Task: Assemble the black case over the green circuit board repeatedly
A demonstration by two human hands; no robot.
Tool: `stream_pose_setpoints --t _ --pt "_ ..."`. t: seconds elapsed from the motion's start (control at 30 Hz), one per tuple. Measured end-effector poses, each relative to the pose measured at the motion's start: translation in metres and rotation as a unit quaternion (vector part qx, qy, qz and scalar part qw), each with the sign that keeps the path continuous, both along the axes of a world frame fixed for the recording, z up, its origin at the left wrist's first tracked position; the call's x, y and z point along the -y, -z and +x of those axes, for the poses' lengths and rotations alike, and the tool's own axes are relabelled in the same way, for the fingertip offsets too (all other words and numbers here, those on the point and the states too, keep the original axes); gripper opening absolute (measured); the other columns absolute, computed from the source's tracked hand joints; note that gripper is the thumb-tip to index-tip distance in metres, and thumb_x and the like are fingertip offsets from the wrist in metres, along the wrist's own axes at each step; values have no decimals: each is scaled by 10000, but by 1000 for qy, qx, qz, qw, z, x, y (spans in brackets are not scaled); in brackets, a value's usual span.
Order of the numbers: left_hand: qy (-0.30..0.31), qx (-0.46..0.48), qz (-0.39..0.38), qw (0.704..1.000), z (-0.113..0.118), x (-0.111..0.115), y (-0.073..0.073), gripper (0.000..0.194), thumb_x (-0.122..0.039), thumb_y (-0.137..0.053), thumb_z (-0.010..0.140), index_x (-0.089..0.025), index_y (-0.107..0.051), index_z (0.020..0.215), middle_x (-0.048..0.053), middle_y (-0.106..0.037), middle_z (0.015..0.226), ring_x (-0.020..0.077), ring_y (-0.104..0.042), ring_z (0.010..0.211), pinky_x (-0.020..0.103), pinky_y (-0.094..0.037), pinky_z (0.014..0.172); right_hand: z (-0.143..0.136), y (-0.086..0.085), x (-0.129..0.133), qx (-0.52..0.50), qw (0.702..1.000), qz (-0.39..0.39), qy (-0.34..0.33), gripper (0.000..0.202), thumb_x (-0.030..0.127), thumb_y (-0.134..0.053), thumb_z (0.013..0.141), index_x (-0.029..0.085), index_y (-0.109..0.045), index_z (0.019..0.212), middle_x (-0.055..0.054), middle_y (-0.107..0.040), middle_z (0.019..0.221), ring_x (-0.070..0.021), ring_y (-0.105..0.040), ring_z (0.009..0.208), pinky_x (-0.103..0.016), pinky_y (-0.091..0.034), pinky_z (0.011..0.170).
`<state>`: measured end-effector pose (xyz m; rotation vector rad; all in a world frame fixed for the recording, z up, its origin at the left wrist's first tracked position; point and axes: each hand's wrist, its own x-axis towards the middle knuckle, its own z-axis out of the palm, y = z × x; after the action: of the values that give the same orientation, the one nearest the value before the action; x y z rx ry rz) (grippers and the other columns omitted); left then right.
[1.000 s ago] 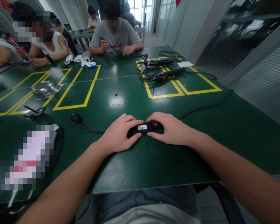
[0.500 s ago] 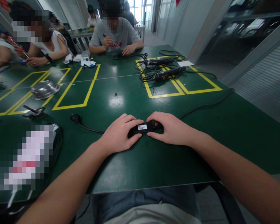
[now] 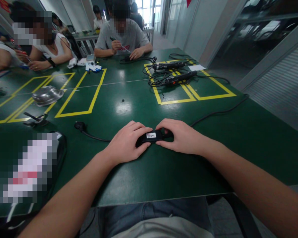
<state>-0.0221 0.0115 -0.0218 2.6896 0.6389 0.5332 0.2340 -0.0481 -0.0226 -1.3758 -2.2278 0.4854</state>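
A small black box (image 3: 152, 136) with a white label on top rests on the green table (image 3: 149, 178) between my hands. My left hand (image 3: 129, 140) grips its left end between thumb and fingers. At the box's right end, my right hand (image 3: 180, 136) pinches it the same way, with thumb and fingertips on opposite sides. A black cord leads left from under my left hand to a plug (image 3: 79, 126). Another black cord (image 3: 221, 113) runs from behind my right hand toward the table's right edge.
Two black corded tools (image 3: 181, 78) lie within yellow tape at the back right. A metal bowl (image 3: 47, 95), a black clamp-like item (image 3: 38, 119) and a blurred-out bag-like object (image 3: 31, 165) are on the left. Across the table, a person (image 3: 121, 36) holds a screwdriver.
My hands and the black box have hardly moved. Across the table, the person's screwdriver has tilted down toward the black item in front of them.
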Motion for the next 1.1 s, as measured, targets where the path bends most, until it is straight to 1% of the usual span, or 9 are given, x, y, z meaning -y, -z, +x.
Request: stream_pose_setpoints --t 0.27,0.6,0.87,1.1 --pt "8 7 17 1000 0 0 1 399 -286 -712 988 -152 -702 1364 128 -750 1210 289 -665 1075 479 -588 1004 0 2 -1 4 1000 7 1 293 266 -866 867 208 -719 1114 -68 -767 1064 -246 -726 925 -354 -565 818" --pt "6 5 15 1000 1 0 1 397 -284 -704 998 -124 -707 1361 137 -752 1217 294 -667 1077 488 -589 1002 0 0 0 18 1000 7 -1 270 302 -844 897 204 -727 1121 -80 -775 1075 -254 -730 937 -362 -567 824" --pt "2 -2 8 1000 0 0 2 386 -304 -700 1002 -157 -702 1359 130 -756 1225 294 -676 1083 493 -595 1000 0 -1 -1 20 1000 10 -3 254 308 -845 904 206 -736 1110 -82 -774 1075 -262 -735 960 -371 -571 843" --pt "2 -7 11 1000 1 -2 2 423 -285 -753 979 -159 -699 1379 126 -753 1229 292 -675 1093 478 -593 1011 1 0 -1 5 1000 4 3 275 283 -880 870 208 -741 1095 -71 -776 1066 -250 -740 938 -355 -571 821"
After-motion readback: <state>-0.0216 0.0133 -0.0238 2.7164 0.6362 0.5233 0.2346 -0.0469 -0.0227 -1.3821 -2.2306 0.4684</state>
